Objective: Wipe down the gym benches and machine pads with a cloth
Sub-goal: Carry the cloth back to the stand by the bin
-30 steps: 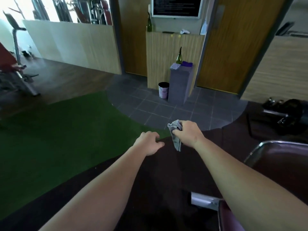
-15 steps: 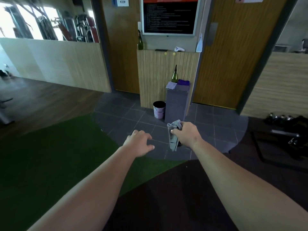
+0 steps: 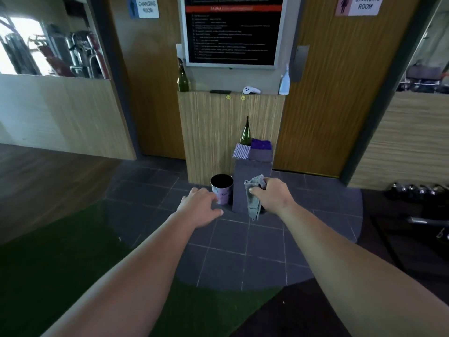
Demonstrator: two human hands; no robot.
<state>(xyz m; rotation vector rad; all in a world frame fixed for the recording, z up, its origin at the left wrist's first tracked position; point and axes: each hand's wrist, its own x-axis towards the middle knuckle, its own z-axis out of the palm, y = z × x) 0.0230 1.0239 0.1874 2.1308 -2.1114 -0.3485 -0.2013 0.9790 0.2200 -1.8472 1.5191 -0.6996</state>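
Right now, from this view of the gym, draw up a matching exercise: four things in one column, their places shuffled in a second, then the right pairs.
Things
1 grey cloth
2 white spray bottle
3 purple cloth
4 bin

Places
A on the floor tiles beside the pedestal
B in the right hand
C on the wooden counter's right end
D on top of the pedestal

Pairs: 1-B, 2-C, 3-D, 4-A.

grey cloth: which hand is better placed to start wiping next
Right, probably: the right hand grips the grey cloth, while the left hand is empty with relaxed fingers and would need a handover first.
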